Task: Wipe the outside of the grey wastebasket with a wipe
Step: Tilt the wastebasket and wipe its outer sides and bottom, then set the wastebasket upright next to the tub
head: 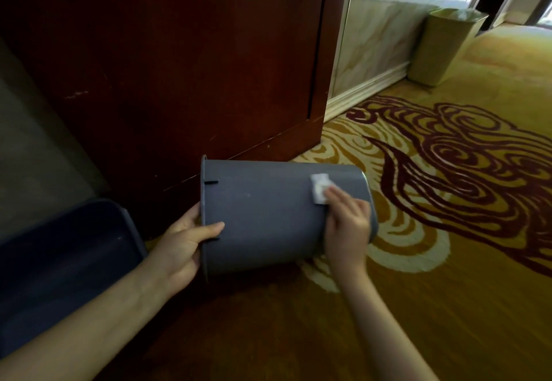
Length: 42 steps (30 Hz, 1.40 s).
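Grey wastebasket [265,213] is tipped on its side, rim pointing left and base pointing right, held just in front of a dark wooden cabinet [179,61] over the patterned carpet [448,231]. The rim is gripped by the left hand [185,246], thumb laid over the outer wall and the rest of the fingers hooked out of sight inside, so their spread can't be told. A single white wipe [319,187] is pressed flat against the wall near the base end by the right hand [348,228], fingers held close together on top of it. Most of the wall between the two hands is bare, so plenty of room is left along it. Whether the bin's lower side touches the carpet can't really be made out. One dark blue tray-like bin [68,261] is seen just left of the left forearm, and one tan wastebasket [439,49] is stood well apart by the marble wall [376,40]. So three bins total, one wipe, two hands.
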### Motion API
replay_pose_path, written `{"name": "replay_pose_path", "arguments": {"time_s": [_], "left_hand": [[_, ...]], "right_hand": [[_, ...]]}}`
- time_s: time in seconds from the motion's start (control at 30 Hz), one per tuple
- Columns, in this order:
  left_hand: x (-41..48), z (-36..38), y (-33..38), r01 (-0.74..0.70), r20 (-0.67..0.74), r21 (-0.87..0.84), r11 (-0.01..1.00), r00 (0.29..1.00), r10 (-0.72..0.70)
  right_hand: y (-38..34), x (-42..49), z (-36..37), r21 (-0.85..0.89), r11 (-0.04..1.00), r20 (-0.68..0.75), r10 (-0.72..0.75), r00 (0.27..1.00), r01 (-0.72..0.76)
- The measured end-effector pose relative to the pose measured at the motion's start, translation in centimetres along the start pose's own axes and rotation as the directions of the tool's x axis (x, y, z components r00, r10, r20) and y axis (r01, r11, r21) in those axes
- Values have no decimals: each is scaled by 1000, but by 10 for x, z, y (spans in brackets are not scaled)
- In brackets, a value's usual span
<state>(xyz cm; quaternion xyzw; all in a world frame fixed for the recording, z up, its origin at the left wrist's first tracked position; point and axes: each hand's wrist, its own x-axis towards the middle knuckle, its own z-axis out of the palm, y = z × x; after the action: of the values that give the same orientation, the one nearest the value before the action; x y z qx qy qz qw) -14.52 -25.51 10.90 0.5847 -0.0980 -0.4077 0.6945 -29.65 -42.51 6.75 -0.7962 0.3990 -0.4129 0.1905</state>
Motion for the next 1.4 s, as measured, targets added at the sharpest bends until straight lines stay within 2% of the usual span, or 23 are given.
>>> {"name": "replay_pose_path", "arguments": {"time_s": [0.07,0.13,0.2,0.23,0.27,0.37,0.47,0.57,0.63,0.7,0.77,0.87,0.93,0.97,1.0,1.07,1.1,1.2,1.27,1.3,1.37,1.4], "left_hand": [[0,4,4,7,-8,10,1000,1000,-7],[-2,5,12,-3,4,55,998,1000,3],[-5,6,26,-69,49,177,982,997,61],[-7,5,35,-121,85,256,959,991,102],[-9,5,45,-174,127,336,926,982,138],[-13,1,77,-310,296,538,784,940,169],[-14,-4,106,-404,457,679,614,886,77],[-11,-13,122,-483,541,766,425,841,-19],[-8,-21,127,-534,571,789,303,820,-39],[-5,-29,132,-572,599,788,227,797,-72],[-2,-36,140,-599,620,783,166,774,-129],[3,-56,157,-604,602,797,21,791,-109],[5,-71,164,-584,578,806,-91,811,-87],[6,-77,164,-588,581,798,-129,809,-90],[6,-84,163,-595,588,789,-150,803,-93],[7,-93,157,-586,584,796,-151,809,-59],[7,-96,154,-567,571,811,-145,821,-22],[6,-102,142,-467,481,875,-126,866,134],[3,-103,125,-348,341,937,-35,887,312],[0,-103,116,-271,217,960,71,879,424],[-3,-103,98,-131,-111,909,395,839,533],[-3,-104,92,-80,-256,830,553,825,504]], "right_hand": [[35,13,-16,3,981,-57,193,980,-193],[63,19,-27,133,892,-18,438,899,-432],[76,15,-37,347,661,168,654,738,-665],[79,9,-42,420,547,263,690,674,-724],[81,3,-47,448,492,325,688,649,-746],[72,-7,-62,483,453,389,656,647,-750],[48,-1,-75,543,387,478,587,653,-745],[19,12,-78,579,277,613,472,633,-767],[-1,22,-74,567,187,683,437,585,-802],[-17,28,-68,549,116,732,412,543,-828],[-32,29,-64,541,187,732,375,568,-820],[-50,28,-59,528,490,646,299,703,-694],[-60,32,-60,480,743,499,207,842,-467],[-64,36,-61,435,840,443,114,889,-325],[-65,40,-61,378,906,428,9,904,-188],[-64,49,-58,227,973,478,-140,867,32],[-61,54,-55,139,987,515,-144,845,84],[-58,70,-40,-15,998,505,-51,862,68],[-58,82,-26,-90,992,450,-44,892,94],[-58,89,-18,-113,988,447,-41,894,101],[-58,102,-5,-119,991,512,10,859,60],[-58,106,1,-92,996,564,49,825,4]]}}
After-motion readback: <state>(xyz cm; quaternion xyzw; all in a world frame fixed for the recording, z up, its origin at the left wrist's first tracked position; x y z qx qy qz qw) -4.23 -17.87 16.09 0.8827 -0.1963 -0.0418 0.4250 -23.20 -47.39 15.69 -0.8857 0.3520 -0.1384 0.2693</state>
